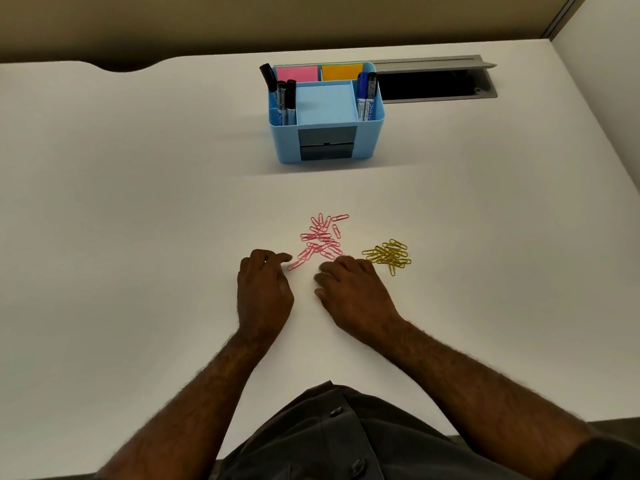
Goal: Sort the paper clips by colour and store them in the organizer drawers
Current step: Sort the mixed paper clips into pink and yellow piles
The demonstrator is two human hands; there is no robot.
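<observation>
A pile of pink paper clips (pixel 322 239) lies on the white desk (pixel 138 209), with a separate pile of yellow paper clips (pixel 389 255) to its right. My left hand (pixel 264 289) rests just left of the pink pile, its fingertips touching a stray pink clip (pixel 297 264). Between the two piles sits my right hand (pixel 349 289), palm down, fingers curled at the near edge of the pink pile. Neither hand visibly holds a clip. The blue organizer (pixel 367 133) stands farther back, with two grey drawers (pixel 327 143) in its front, both closed.
The organizer holds black markers (pixel 285 98), blue markers (pixel 365 95), and pink, orange and blue sticky notes. Behind it on the right is an open grey cable hatch (pixel 436 81) in the desk. A partition wall runs along the back and right.
</observation>
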